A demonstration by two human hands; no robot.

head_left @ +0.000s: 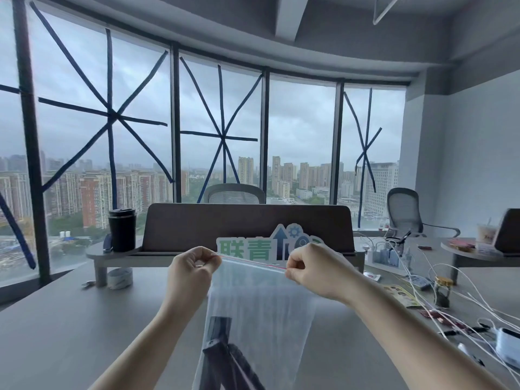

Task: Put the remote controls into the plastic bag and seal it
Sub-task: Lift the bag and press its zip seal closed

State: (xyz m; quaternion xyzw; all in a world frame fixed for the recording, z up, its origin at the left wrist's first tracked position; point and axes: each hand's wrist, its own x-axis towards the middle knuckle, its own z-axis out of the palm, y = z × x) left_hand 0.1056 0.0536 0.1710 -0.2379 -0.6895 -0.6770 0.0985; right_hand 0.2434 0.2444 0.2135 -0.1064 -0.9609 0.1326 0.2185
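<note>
A clear plastic bag (261, 313) with a red zip strip along its top hangs upright above the grey table (84, 319). My left hand (194, 266) pinches the strip's left end and my right hand (312, 268) pinches its right end, holding the strip taut between them. Inside the lower part of the bag lie dark remote controls (225, 347), two of them visible, leaning against each other. The bottom of the bag runs out of the frame.
A brown desk divider (247, 226) stands behind the bag with a printed sign (267, 243) in front. A black tumbler (122, 229) sits on a shelf at left, tape roll (120, 278) below. White cables (450, 299), a jar (443, 291) and small items crowd the right.
</note>
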